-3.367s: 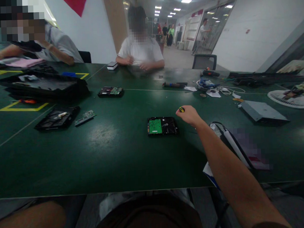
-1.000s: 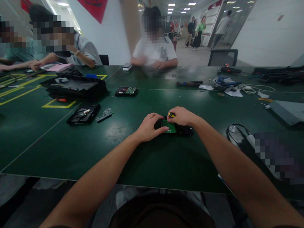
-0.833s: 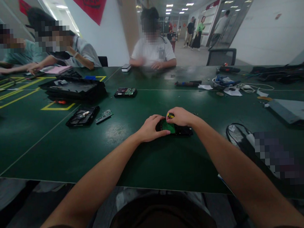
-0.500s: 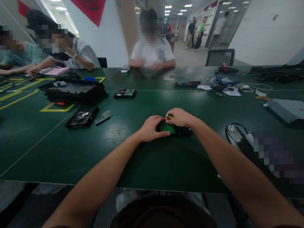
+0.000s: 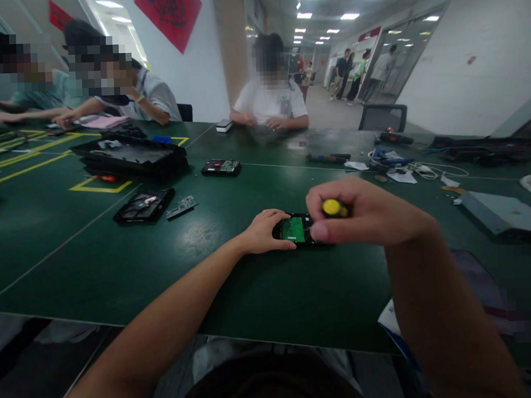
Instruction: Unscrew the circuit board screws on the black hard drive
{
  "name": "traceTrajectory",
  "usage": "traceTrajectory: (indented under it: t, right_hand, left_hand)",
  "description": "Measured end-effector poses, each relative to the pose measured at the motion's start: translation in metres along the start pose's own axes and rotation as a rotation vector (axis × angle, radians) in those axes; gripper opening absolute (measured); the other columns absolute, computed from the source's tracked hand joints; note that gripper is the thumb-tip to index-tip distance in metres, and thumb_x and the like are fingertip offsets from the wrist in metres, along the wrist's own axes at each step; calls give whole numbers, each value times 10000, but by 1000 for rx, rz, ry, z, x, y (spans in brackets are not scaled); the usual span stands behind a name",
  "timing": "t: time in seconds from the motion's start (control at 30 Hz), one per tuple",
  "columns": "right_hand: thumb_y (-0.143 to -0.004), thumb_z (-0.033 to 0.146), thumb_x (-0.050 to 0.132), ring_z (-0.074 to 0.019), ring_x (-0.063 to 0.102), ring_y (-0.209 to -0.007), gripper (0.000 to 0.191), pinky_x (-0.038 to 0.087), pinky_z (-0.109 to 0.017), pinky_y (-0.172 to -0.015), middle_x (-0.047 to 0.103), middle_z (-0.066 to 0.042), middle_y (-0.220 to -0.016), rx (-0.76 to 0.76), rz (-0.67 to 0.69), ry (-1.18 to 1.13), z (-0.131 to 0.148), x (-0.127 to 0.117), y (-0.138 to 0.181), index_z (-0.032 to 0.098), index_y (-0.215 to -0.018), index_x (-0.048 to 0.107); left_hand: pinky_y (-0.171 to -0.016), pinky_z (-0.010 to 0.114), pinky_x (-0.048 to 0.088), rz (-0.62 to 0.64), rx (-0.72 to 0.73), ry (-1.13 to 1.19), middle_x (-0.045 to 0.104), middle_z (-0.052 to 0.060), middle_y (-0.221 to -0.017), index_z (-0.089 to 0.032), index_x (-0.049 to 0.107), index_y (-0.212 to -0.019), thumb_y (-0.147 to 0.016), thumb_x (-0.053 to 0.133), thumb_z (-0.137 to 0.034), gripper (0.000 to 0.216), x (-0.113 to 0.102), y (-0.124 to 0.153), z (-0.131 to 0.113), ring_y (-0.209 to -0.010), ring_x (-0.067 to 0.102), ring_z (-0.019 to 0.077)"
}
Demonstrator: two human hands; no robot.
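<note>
Green table point(image 5: 120, 268) shared by several seated people. Hard drive point(image 5: 298, 229) laid flat mid-table, green circuit board up. Left hand point(image 5: 266, 231) rested on its left edge, fingers curled against casing. Right hand point(image 5: 370, 211) raised above drive's right side, fingers clenched round yellow-capped screwdriver point(image 5: 332, 207); tip hidden. Second drive point(image 5: 221, 167) farther back. Opened black casing point(image 5: 144, 204) and loose board point(image 5: 181, 206) well apart, left. Cables point(image 5: 403, 162) far right.

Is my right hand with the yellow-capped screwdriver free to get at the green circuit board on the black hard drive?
Probably yes: the right hand hovers beside the board, which lies uncovered.
</note>
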State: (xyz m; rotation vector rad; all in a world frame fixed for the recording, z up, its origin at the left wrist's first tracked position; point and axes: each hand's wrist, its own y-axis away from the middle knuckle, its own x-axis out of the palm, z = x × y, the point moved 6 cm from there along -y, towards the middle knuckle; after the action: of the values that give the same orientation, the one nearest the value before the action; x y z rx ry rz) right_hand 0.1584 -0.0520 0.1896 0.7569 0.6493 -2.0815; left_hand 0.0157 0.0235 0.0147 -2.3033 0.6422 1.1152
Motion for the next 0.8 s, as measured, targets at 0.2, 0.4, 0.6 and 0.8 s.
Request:
traceTrajectory:
  t: [0.2, 0.4, 0.6, 0.8]
  right_hand:
    - [-708, 584, 736, -180, 512, -524, 361, 309, -331, -417, 518, -2, -573, -130, 89, -176, 94, 39, 37, 297, -581, 558]
    - [-493, 508, 735, -209, 473, -383, 236, 103, -305, -403, 396, -18, -392, 28, 125, -217, 101, 55, 42, 385, -416, 549]
    - [-447, 553, 746, -288, 551, -459, 267, 106, -305, -393, 418, -35, -377, 46, 89, -178, 102, 55, 38, 399, -382, 538]
    - [-489, 632, 760, -317, 604, -554, 225, 155, -341, -364, 494, -48, -439, -4, 74, -106, 100, 59, 50, 438, -489, 645]
  left_hand:
    - [-1153, 524, 380, -9, -1, 3, 551, 144, -1434, -228, 539, -1418, -740, 762, -667, 838, 2, -1, 3, -1353, 476, 359]
    - [-1159, 537, 375, 23, -28, 5, 535, 135, -1446, -249, 538, -1418, -729, 762, -683, 845, 4, -1, 4, -1374, 455, 362]
    - [-1163, 525, 377, 2, -23, 7, 547, 123, -1436, -259, 540, -1402, -735, 761, -672, 814, 5, 0, 5, -1365, 468, 348]
    - [-1164, 515, 376, -3, -11, -7, 547, 116, -1434, -259, 525, -1403, -739, 764, -664, 813, 6, -1, 5, -1365, 468, 335]
